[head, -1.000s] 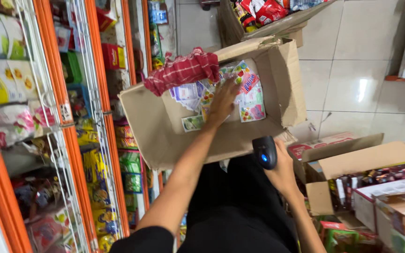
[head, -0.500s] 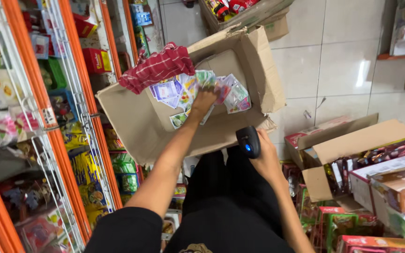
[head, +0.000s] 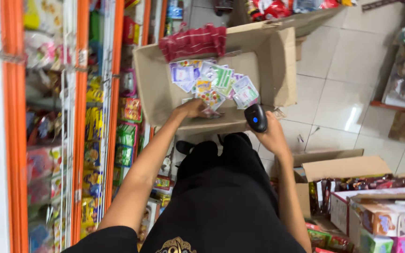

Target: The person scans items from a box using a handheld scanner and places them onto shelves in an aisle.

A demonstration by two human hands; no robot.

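Observation:
An open brown cardboard box (head: 160, 89) rests in front of my knees, with several small coloured sachets (head: 214, 84) inside and a red checked cloth (head: 193, 41) draped over its far edge. My left hand (head: 191, 108) reaches into the box and pinches a sachet at the near end of the pile. My right hand (head: 270, 133) is closed around a black handheld scanner (head: 256, 117) with a blue button, held just above the box's near right corner.
Orange shelving (head: 78, 117) packed with snack packets runs along the left. Open cardboard boxes (head: 348, 168) of packaged goods stand at the lower right. Another box of red packets (head: 282, 9) lies beyond the first. White tiled floor (head: 343, 93) spreads to the right.
My left hand has drawn back from the middle of the sachets to the near side of the box. The view has tilted, so the box and scanner sit closer to me.

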